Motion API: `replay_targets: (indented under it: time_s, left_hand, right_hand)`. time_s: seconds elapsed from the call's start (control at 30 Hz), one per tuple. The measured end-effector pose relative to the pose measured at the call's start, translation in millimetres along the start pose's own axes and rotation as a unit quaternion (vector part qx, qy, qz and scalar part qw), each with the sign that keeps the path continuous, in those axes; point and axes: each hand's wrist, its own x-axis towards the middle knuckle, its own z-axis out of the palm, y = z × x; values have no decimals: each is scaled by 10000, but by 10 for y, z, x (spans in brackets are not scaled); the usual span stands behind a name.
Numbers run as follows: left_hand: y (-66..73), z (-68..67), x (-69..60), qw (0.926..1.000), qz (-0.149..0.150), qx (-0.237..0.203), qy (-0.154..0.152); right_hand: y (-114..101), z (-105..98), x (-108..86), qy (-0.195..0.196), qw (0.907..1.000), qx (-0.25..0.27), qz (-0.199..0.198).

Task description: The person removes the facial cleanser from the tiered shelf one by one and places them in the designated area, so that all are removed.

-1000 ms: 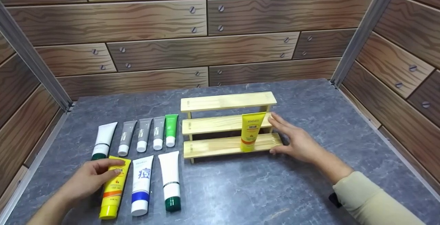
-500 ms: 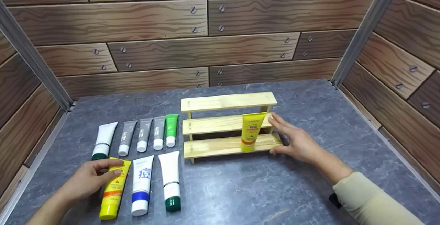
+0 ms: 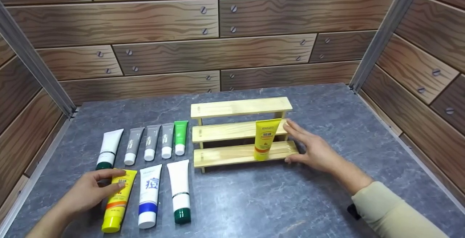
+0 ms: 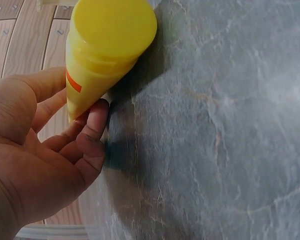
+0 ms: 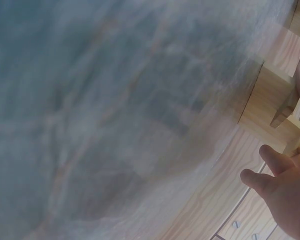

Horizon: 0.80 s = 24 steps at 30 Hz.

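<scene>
At the front left, my left hand [image 3: 85, 190] pinches the flat upper end of a yellow squeeze tube [image 3: 117, 203]. In the left wrist view the thumb is on one side of the tube [image 4: 102, 55] and the other fingers are bent behind and under it; its cap faces the camera. My right hand [image 3: 316, 150] touches the right end of a three-tier wooden display rack [image 3: 221, 157], fingers by the middle tier and thumb at the lowest. Its fingers look fairly straight. Another yellow tube [image 3: 266, 140] stands upright, cap down, on the lowest tier, left of that hand.
Right of the held tube lie a white-and-blue tube [image 3: 149, 194] and a white tube with a green cap [image 3: 180, 190]. Behind are another white tube [image 3: 110, 145], several grey tubes [image 3: 150, 141] and a green tube [image 3: 181, 136]. Wood-patterned walls [image 3: 163, 20] enclose the table.
My left hand and the yellow tube it pinches have shifted slightly left. My right hand, the rack and the upright yellow tube stay where they were.
</scene>
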Motion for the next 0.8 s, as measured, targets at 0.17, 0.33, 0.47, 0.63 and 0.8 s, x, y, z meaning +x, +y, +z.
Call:
replay_targets:
  time_s: [0.17, 0.33, 0.47, 0.63, 0.8]
  left_hand:
    - [-22, -11, 4, 10000, -44, 17, 44]
    - [-33, -14, -8, 9999, -134, -16, 102]
    - [-34, -10, -17, 9999, -102, -12, 127]
    - [-43, -3, -11, 9998, -167, -13, 133]
    - [-50, -16, -8, 9998, -172, -37, 99]
  right_hand:
    - [-8, 1, -8, 10, 10000, 1, 49]
    - [-6, 0, -8, 14, 10000, -8, 36]
    - [-8, -3, -7, -4, 10000, -24, 7]
    - [-8, -7, -4, -27, 10000, -41, 29]
    - [-15, -10, -6, -22, 10000, -32, 46]
